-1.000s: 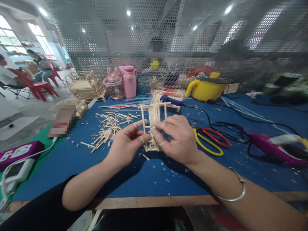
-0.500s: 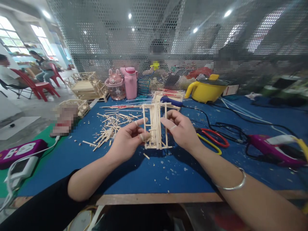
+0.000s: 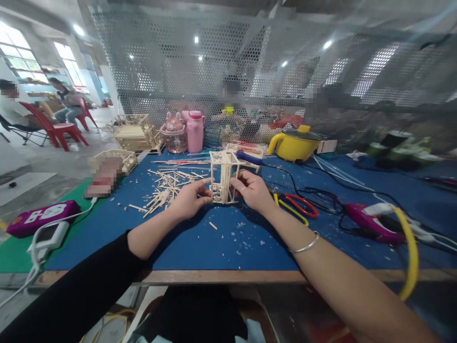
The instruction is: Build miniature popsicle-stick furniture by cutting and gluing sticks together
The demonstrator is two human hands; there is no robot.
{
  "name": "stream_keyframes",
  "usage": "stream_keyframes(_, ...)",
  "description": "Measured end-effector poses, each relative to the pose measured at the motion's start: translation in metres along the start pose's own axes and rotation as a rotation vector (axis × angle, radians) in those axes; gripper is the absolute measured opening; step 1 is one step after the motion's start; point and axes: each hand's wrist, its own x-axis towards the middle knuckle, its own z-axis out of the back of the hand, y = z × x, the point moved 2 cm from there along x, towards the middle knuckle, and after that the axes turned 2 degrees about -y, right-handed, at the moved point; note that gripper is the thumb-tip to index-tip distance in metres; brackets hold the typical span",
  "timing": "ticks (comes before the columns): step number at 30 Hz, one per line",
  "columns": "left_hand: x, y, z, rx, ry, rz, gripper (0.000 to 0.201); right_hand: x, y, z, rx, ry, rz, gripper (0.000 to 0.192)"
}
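Note:
Between my hands stands a small wooden stick frame (image 3: 224,178), upright at the middle of the blue table mat (image 3: 185,247). My left hand (image 3: 191,199) grips its left side low down, fingers closed near the bottom corner. On the right side, my right hand (image 3: 252,188) pinches the frame between thumb and fingers. A loose pile of short wooden sticks (image 3: 166,190) lies to the left of my left hand. Behind the frame, a blue-handled tool (image 3: 250,158) with a black cord rests against a flat wooden stick piece (image 3: 259,150).
Red- and yellow-handled scissors (image 3: 300,206) and a purple device (image 3: 374,221) lie to the right. A yellow pot (image 3: 294,145), a pink flask (image 3: 194,133) and a larger stick model (image 3: 137,136) stand at the back. A phone (image 3: 103,177) lies left. People sit beyond.
Both hands have moved the stick frame away from me, and it has turned to show more of its top and side. The camera view has shifted a little.

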Motion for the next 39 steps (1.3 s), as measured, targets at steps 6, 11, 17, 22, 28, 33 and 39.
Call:
stream_keyframes(6, -0.001, -0.002, -0.004, 0.188, 0.004, -0.027, 0.066, 0.003, -0.012, 0.002, 0.023, 0.122, -0.044, 0.026)
stream_keyframes(11, -0.003, -0.001, -0.004, 0.234, 0.020, -0.053, 0.066, 0.003, -0.014, 0.003, 0.026, 0.264, -0.087, 0.019)
stream_keyframes(17, -0.002, -0.007, 0.014, 0.288, 0.008, -0.067, 0.072, 0.009, -0.007, 0.019, -0.127, 0.306, -0.132, 0.040)
stream_keyframes(22, -0.005, -0.017, 0.050, 0.248, -0.046, -0.072, 0.041, 0.001, -0.008, 0.060, -0.442, 0.031, -0.210, 0.021)
stream_keyframes(28, -0.023, -0.025, 0.029, 0.364, 0.487, -0.055, 0.028, -0.044, -0.019, 0.105, -0.944, -0.082, -0.398, 0.025)
stream_keyframes(33, -0.029, -0.032, 0.008, 0.505, 0.523, -0.251, 0.026, -0.065, -0.018, 0.109, -1.084, 0.121, -0.432, 0.029)
stream_keyframes(39, -0.034, -0.036, 0.001, 0.504, 0.450, -0.260, 0.017, -0.067, 0.010, 0.098, -1.215, 0.101, -0.489, 0.025)
